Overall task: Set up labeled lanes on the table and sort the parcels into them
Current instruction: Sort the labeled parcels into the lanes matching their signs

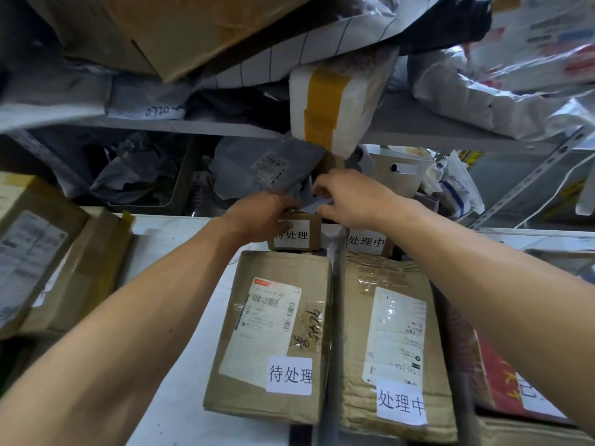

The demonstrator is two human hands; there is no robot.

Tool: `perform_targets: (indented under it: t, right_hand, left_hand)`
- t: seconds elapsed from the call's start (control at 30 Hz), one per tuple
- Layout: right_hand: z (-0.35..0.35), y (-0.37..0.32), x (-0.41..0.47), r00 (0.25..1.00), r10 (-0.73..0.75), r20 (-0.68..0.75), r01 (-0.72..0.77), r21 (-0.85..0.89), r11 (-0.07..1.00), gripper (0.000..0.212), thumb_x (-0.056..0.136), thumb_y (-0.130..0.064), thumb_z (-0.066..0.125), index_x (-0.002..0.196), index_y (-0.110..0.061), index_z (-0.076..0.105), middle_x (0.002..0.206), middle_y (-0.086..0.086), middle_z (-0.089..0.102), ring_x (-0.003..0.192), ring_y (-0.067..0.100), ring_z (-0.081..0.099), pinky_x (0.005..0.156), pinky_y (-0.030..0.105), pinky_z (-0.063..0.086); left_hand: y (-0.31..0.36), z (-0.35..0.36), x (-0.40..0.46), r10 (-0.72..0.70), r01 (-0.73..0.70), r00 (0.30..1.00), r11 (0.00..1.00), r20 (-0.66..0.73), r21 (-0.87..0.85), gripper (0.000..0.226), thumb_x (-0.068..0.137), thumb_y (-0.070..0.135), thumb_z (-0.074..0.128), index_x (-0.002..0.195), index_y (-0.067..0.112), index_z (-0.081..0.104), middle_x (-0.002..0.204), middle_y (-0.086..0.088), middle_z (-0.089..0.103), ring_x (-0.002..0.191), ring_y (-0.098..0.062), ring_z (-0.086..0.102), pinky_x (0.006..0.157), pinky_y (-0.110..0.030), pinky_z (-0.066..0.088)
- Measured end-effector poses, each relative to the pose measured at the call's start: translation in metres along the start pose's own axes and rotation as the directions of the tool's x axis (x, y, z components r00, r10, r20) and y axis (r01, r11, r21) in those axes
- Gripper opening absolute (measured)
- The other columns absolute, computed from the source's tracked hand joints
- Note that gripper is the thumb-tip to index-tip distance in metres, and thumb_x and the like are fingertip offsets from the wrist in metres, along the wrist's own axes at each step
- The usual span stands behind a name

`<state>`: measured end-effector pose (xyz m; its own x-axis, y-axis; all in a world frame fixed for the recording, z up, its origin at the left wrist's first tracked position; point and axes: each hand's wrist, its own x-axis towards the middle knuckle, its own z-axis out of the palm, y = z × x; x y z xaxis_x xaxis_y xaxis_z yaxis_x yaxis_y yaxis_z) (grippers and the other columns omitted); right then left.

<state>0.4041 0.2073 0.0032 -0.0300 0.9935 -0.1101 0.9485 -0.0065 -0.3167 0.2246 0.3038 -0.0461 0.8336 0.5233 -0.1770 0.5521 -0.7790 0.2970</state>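
Two brown cardboard parcels [273, 336] [396, 342] lie flat side by side mid-surface, white labels at their near corners; two small labelled cardboard boxes [297, 233] [367, 241] sit toward the far edge

Head cam, fwd-down, close over table [180, 365]

2 hands [264, 217], 4 labelled parcels [273, 333]

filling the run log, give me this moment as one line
step: placing small box labelled 待处理 | left hand: holds small box | right hand: pinches grey bag | lanes: 待处理, 处理中 boxes down
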Motion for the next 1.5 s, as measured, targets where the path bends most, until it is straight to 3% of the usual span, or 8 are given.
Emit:
perform_targets:
  t: [0.13,0.4,0.6,0.83,1.03,1.17,1.5]
  right_hand:
    - [0.002,-0.003,0.003,1.000,0.001,0.006,-0.001,0.004,1.000,0.028,0.093,-0.027,0.063,0.118,-0.015,0.061,0.110,0.007,0.063,0.095,0.023,0.061,0.071,0.028,0.044]
    - [0.003,-0.014,0.002,1.000,0.005,-0.001,-0.005,-0.005,1.000,0.025,0.092,-0.024,0.063,0.114,-0.013,0.063,0.107,0.008,0.065,0.091,0.022,0.061,0.068,0.030,0.046]
    - [-0.001,-0.029,-0.007,1.000,0.004,-0.022,-0.004,0.031,1.000,0.028,0.092,-0.025,0.062,0.119,-0.017,0.061,0.109,0.004,0.060,0.095,0.021,0.059,0.068,0.027,0.042]
    - [-0.019,-0.064,-0.042,0.997,0.060,-0.045,-0.060,0.004,0.998,0.041,0.096,-0.029,0.058,0.135,-0.018,0.054,0.126,0.007,0.061,0.110,0.025,0.059,0.088,0.036,0.051]
    - [-0.050,-0.106,-0.104,0.975,0.166,-0.150,-0.144,0.148,0.979,0.042,0.097,-0.027,0.057,0.139,-0.020,0.052,0.129,0.004,0.063,0.114,0.020,0.059,0.090,0.027,0.043]
    - [-0.055,-0.133,-0.156,0.951,0.241,-0.194,-0.183,0.277,0.943,0.042,0.097,-0.024,0.055,0.138,-0.020,0.052,0.125,0.002,0.065,0.114,0.019,0.059,0.093,0.029,0.043]
    - [-0.018,-0.192,-0.247,0.975,0.183,-0.124,-0.126,0.370,0.920,0.048,0.096,-0.027,0.054,0.143,-0.020,0.048,0.130,0.002,0.062,0.112,0.018,0.058,0.095,0.029,0.043]
  left_hand:
    - [-0.001,-0.001,-0.004,-0.003,0.003,1.000,1.000,-0.008,-0.001,0.037,0.092,0.025,0.065,0.129,0.023,0.059,0.123,-0.007,0.063,0.109,-0.028,0.061,0.085,-0.042,0.056]
    - [0.003,-0.009,-0.013,-0.024,0.023,0.999,1.000,-0.042,-0.019,0.041,0.092,0.026,0.064,0.133,0.022,0.057,0.125,-0.007,0.058,0.110,-0.027,0.058,0.085,-0.043,0.054]
    - [0.005,-0.019,-0.034,-0.046,0.036,0.989,0.996,-0.141,-0.078,0.035,0.094,0.028,0.061,0.129,0.023,0.060,0.126,-0.005,0.062,0.108,-0.026,0.061,0.084,-0.045,0.054]
    - [0.020,-0.041,-0.078,-0.053,0.014,0.959,0.990,-0.280,-0.139,0.033,0.092,0.027,0.063,0.124,0.022,0.063,0.120,-0.003,0.065,0.107,-0.023,0.061,0.086,-0.044,0.053]
    - [0.051,-0.055,-0.138,-0.169,0.071,0.915,0.961,-0.366,-0.268,0.036,0.094,0.030,0.062,0.129,0.021,0.061,0.122,-0.002,0.065,0.107,-0.018,0.062,0.092,-0.034,0.051]
    - [0.083,-0.054,-0.185,-0.243,0.084,0.874,0.928,-0.420,-0.363,0.033,0.094,0.026,0.062,0.127,0.019,0.063,0.120,-0.001,0.066,0.104,-0.014,0.060,0.087,-0.024,0.042]
    - [0.154,-0.029,-0.294,-0.421,0.231,0.826,0.860,-0.375,-0.456,0.031,0.096,0.027,0.060,0.126,0.019,0.063,0.117,0.004,0.067,0.098,-0.009,0.059,0.084,-0.026,0.044]
